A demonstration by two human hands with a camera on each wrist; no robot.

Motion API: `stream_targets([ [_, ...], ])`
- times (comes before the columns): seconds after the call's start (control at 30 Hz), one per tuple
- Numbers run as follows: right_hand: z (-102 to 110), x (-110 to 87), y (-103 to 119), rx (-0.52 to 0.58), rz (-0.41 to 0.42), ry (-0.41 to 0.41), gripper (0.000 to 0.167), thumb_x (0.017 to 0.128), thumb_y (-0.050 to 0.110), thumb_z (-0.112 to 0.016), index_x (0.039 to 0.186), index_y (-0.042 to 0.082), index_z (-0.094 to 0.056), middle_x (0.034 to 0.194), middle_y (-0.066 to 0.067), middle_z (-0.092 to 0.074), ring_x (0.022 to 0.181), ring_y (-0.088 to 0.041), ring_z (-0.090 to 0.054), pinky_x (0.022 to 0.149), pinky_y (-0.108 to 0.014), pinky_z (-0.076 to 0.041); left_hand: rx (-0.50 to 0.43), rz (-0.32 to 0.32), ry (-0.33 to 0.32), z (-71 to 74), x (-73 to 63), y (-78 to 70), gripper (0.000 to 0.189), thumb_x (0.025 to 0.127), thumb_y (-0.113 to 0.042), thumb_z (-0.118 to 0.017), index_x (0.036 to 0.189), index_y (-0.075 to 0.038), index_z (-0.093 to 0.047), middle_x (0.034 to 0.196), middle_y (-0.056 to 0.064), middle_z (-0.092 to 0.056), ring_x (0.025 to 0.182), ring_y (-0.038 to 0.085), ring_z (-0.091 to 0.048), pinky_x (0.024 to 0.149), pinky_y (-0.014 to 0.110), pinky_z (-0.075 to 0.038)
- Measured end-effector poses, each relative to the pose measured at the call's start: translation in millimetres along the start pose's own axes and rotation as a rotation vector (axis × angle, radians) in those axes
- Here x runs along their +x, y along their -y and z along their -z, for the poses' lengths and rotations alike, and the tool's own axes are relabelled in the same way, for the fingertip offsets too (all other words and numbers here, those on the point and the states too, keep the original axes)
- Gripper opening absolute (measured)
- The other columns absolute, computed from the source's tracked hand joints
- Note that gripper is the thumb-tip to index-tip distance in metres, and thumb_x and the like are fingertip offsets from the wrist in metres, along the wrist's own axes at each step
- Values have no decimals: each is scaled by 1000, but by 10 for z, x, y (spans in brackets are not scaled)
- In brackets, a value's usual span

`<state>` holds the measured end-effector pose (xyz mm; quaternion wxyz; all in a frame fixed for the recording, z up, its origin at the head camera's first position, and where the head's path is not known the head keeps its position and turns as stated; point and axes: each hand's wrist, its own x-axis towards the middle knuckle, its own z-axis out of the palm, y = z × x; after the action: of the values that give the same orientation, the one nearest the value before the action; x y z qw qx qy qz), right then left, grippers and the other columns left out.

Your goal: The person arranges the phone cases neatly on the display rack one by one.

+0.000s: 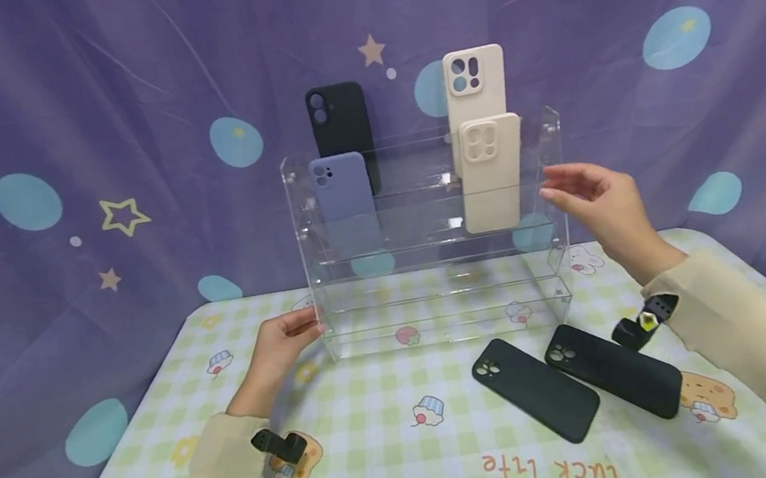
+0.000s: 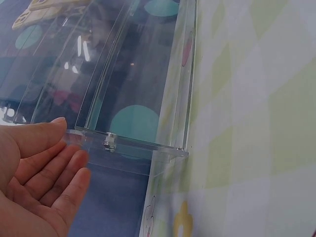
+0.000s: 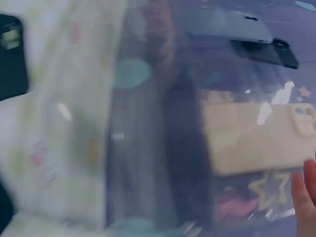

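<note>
A clear tiered stand is set upright on a surface covered with a checked cloth. By the left hand, the lower left side of the stand is met; its fingers are loosely bent, with a gap seen between thumb and fingers and nothing gripped. The right hand is held beside the stand's right edge, fingers slightly curved, thumb apart, nothing grasped; whether the edge is touched cannot be told. On the stand's left, a black case is stood behind a blue case; on its right, a taller-standing cream case is partly hidden by a front cream case. Two dark cases are laid flat before the stand.
</note>
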<state>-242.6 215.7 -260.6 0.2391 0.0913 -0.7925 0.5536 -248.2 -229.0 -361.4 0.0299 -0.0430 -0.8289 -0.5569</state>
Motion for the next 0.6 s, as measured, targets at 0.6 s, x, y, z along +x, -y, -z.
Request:
stream_targets([
  [0.6,406,-892,-900,-138,-84,583,35,87,11,-68,117,-4,-60,115,-20,-62,96,-5,-63,75,-22,-54,-34,-15,25,11,-3,1,41,87,-8,-67,123,8,-57,121,25,-59,89,-2,-61,80,14,-49],
])
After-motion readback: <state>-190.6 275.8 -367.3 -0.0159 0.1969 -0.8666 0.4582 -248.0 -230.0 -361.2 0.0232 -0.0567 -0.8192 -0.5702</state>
